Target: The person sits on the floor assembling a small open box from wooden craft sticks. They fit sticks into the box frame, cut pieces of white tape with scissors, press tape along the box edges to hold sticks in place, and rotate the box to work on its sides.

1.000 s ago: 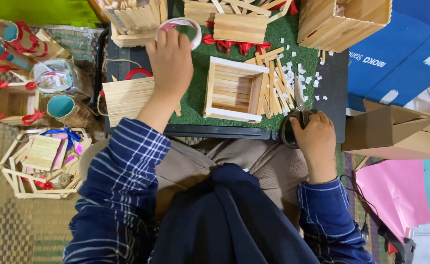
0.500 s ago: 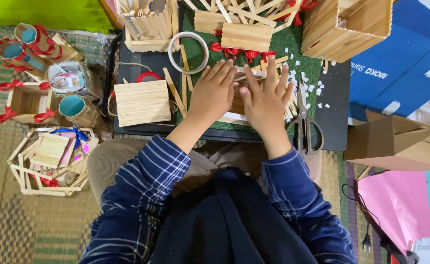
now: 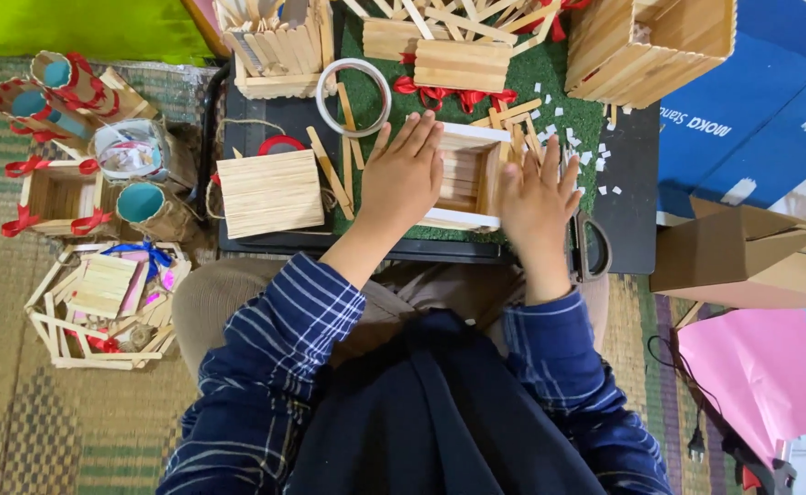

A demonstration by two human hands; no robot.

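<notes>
A small open box (image 3: pixel 465 174) made of flat wooden sticks, with a white rim, lies on the green mat (image 3: pixel 375 137) in front of me. My left hand (image 3: pixel 401 181) lies over its left wall, fingers stretched out and slightly apart. My right hand (image 3: pixel 536 197) presses flat against its right wall. The box is held between both hands. My sleeves are dark blue with thin stripes.
A white tape ring (image 3: pixel 354 96), loose sticks and a flat stick panel (image 3: pixel 270 192) lie left of the box. Scissors (image 3: pixel 591 247) sit by my right wrist. Red ribbon bows (image 3: pixel 449 94), a big stick crate (image 3: pixel 651 46), a cardboard box (image 3: pixel 742 257) and stick crafts (image 3: pixel 100 302) surround it.
My left hand left the tape ring and my right hand left the scissors. Both came together onto the small stick box and now hold its sides.
</notes>
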